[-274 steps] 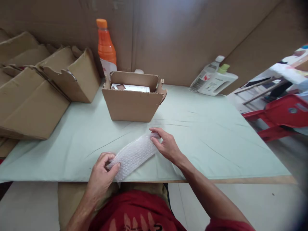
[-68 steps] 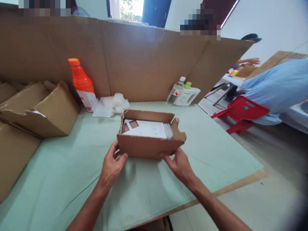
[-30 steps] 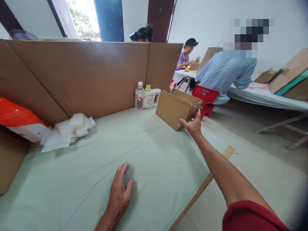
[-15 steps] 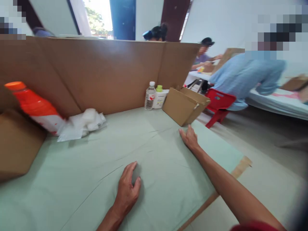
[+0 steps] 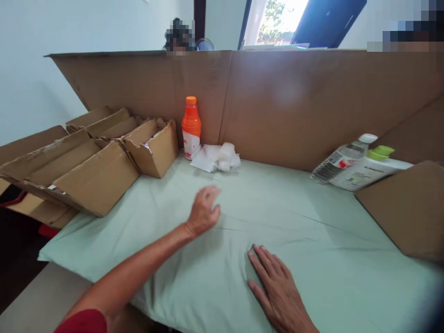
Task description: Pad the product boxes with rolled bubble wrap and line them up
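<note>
My left hand [image 5: 204, 210] hovers over the pale green table cloth [image 5: 166, 259], fingers loosely curled and holding nothing, reaching toward the back left. Beyond it lie a heap of bubble wrap [image 5: 215, 157] and an orange bottle [image 5: 190, 126] against the cardboard wall. My right hand [image 5: 275, 289] lies flat on the cloth near the front edge, fingers spread, holding nothing. The brown cardboard box [image 5: 409, 210] stands at the far right edge of the table, partly cut off by the frame.
A row of cardboard boxes [image 5: 86, 162] fills the left side of the table. A clear water bottle [image 5: 342, 158] and a white jug with a green cap [image 5: 371, 169] lie at the back right. A tall cardboard partition [image 5: 277, 101] walls the back.
My right hand set the cardboard box down at the right side of the table and came back to rest flat on the cloth. My left hand lifted and reached toward the back left. The view swung left.
</note>
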A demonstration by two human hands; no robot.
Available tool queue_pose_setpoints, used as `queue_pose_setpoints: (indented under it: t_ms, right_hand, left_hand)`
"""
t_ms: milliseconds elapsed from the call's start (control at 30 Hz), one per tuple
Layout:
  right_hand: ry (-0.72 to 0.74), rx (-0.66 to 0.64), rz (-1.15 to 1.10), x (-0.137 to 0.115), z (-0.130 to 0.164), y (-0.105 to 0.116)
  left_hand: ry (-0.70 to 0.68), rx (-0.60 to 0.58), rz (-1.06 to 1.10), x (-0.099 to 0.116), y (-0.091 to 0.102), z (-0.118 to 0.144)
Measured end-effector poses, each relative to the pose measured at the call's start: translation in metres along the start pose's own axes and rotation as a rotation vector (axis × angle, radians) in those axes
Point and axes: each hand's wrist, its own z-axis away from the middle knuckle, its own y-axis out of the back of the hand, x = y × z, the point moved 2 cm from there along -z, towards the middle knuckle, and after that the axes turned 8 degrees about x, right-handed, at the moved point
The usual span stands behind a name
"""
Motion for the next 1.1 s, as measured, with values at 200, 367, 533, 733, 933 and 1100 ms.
queue_pose_setpoints:
  t_ms: [200,367,533,733,933,1100]
  right_hand:
    - [-0.044,-0.003,-0.069,-0.005,-0.009,0.007]
    - [-0.048,-0.001,-0.078,-0.006,-0.011,0.014]
    - [-0.064,-0.007,-0.094,-0.006,-0.010,0.015]
    - [-0.182,0.076,-0.229,0.001,-0.005,0.013]
    - [-0.286,0.138,-0.457,-0.032,-0.046,0.021]
    - [-0.100,-0.001,-0.618,-0.083,-0.082,0.009]
  left_hand:
    - [0.066,0.352,-0.545,-0.068,0.127,-0.125]
    - [0.258,0.360,-0.580,-0.094,0.158,-0.151]
    - [0.128,0.322,-0.490,-0.071,0.169,-0.095]
    - [-0.071,0.503,-0.373,-0.023,0.218,0.050]
    - [0.202,0.677,-0.025,-0.036,0.236,0.133]
    - [0.657,0.548,0.447,-0.067,0.205,0.136]
